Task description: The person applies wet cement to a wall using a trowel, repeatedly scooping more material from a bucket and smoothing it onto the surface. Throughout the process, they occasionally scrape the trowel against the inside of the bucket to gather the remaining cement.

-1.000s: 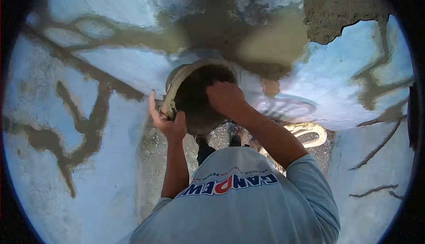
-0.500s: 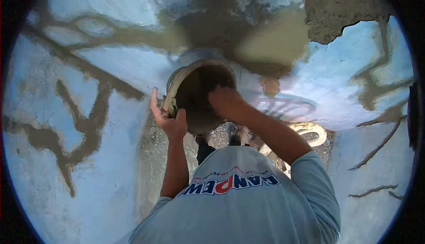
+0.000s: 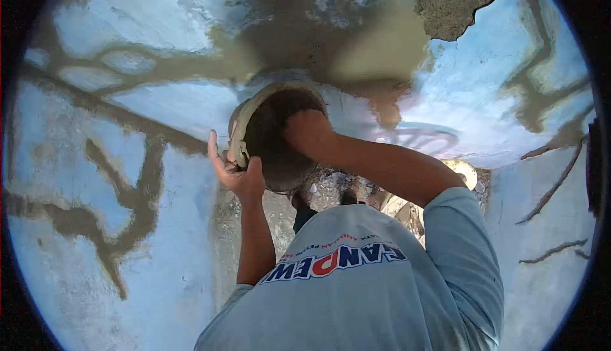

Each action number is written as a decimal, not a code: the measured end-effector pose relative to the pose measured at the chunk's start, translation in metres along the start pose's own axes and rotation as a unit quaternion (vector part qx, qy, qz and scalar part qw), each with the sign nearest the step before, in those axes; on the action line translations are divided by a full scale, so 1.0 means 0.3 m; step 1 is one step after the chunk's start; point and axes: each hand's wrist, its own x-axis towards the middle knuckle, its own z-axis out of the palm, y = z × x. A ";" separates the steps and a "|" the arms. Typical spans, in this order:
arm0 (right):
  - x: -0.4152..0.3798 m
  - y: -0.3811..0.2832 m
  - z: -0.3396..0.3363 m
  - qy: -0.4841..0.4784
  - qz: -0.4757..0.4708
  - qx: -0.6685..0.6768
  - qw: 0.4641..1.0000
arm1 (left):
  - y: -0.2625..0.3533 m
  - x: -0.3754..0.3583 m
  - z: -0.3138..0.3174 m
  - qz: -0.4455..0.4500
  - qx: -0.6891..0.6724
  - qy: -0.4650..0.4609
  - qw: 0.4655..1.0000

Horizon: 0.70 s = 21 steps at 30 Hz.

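Observation:
A round bucket (image 3: 280, 176) with a pale, mortar-crusted rim is tilted in front of the blue wall, its dark mouth facing up toward me. My left hand (image 3: 237, 171) holds the bucket's rim on its left side, thumb on the near edge and some fingers sticking up. Inside the mouth is my right hand (image 3: 309, 133), its fingers bent and partly lost in shadow. Whatever it may grip there is hidden.
Blue walls (image 3: 172, 106) with grey-brown filled cracks stand ahead and on both sides. Bare rough plaster (image 3: 455, 1) shows at the upper right. Below lies gravelly ground (image 3: 324, 189), with a pale yellowish object (image 3: 466, 171) beyond my right forearm.
The bucket and both hands have shifted slightly left in view. My right hand sits deeper in the bucket, its forearm more level. The view has turned a little.

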 end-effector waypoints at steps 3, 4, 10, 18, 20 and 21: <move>-0.013 0.000 -0.032 0.007 -0.029 0.004 1.000 | -0.007 -0.008 -0.013 0.011 -0.023 0.015 1.000; -0.019 -0.004 -0.044 0.011 -0.045 0.002 0.999 | -0.014 -0.007 -0.043 0.015 -0.015 0.017 1.000; -0.018 -0.024 -0.074 -0.005 -0.067 0.065 0.996 | 0.021 0.013 -0.085 0.067 -0.004 0.031 0.997; -0.025 -0.049 -0.022 -0.051 -0.054 0.173 0.982 | -0.022 -0.002 -0.157 0.100 0.040 0.047 0.993; -0.021 -0.054 -0.008 -0.066 -0.052 0.204 0.975 | -0.023 -0.008 -0.159 0.089 0.026 0.051 0.994; -0.020 -0.058 -0.012 -0.082 -0.045 0.221 0.971 | -0.025 -0.018 -0.161 0.080 0.015 0.050 0.995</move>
